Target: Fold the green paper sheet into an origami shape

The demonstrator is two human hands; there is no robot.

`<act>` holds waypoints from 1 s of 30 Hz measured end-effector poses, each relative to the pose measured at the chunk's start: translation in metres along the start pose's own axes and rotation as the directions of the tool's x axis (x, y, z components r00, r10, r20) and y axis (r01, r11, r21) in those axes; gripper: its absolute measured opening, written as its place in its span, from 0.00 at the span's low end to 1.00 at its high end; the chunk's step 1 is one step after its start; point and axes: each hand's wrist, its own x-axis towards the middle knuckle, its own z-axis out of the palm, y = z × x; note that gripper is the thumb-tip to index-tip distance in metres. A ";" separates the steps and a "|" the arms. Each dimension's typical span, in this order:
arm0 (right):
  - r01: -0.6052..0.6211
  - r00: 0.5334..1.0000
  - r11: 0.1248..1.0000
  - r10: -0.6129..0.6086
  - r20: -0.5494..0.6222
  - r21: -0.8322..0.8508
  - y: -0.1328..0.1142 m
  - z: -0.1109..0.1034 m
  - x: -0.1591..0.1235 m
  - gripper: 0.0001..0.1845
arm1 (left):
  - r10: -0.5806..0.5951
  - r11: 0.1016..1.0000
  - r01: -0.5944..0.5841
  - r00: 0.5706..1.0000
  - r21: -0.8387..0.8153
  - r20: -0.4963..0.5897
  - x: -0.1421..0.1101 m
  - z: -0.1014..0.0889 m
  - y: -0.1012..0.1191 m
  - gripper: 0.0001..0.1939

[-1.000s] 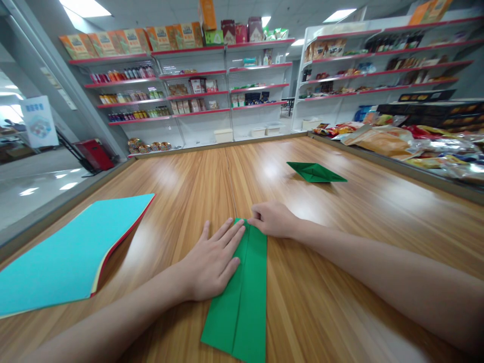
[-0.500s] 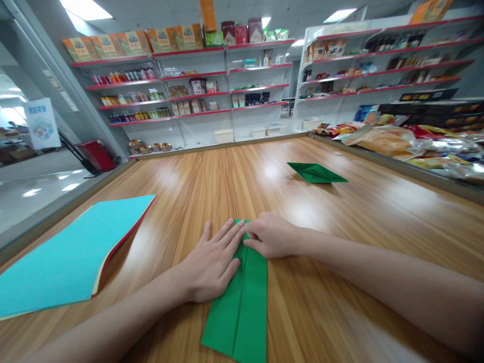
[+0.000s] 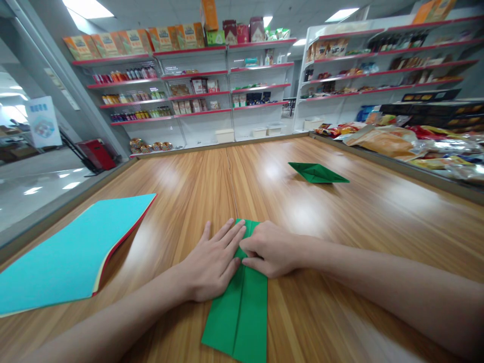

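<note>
A long strip of folded green paper point(image 3: 247, 312) lies on the wooden table, its two long flaps meeting at a lengthwise seam. My left hand point(image 3: 214, 267) rests flat with fingers spread, partly on the paper's left side and partly on the wood. My right hand point(image 3: 270, 249) is curled closed, its bent index finger and thumb pressing on the paper near the seam. It covers part of the right flap. Farther back on the right stands a folded green paper boat point(image 3: 317, 173), untouched.
A stack of coloured paper point(image 3: 75, 252), blue on top, lies at the left. The wooden table point(image 3: 181, 191) has a raised edge. Packaged snacks point(image 3: 397, 143) are heaped beyond its right edge. Stocked shelves point(image 3: 196, 73) stand behind, and a red hand truck point(image 3: 97, 154) is at the left.
My right hand has slid toward me along the seam, uncovering the far end of the green paper. My left hand has stayed in place.
</note>
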 end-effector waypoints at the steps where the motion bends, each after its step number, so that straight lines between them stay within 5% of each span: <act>1: 0.000 1.000 1.000 0.000 0.000 -0.001 0.000 0.000 0.000 0.14 | 0.003 1.000 -0.003 1.000 0.000 -0.005 0.000 0.000 0.000 0.30; 10: -0.007 1.000 1.000 0.007 0.026 -0.008 -0.001 -0.001 0.000 0.13 | 0.002 1.000 -0.002 1.000 0.002 -0.015 0.002 0.002 -0.001 0.30; 30: 0.095 0.990 0.995 -0.099 0.101 0.041 -0.044 -0.005 -0.002 0.13 | 0.011 1.000 -0.011 1.000 0.014 0.020 0.004 0.002 -0.002 0.31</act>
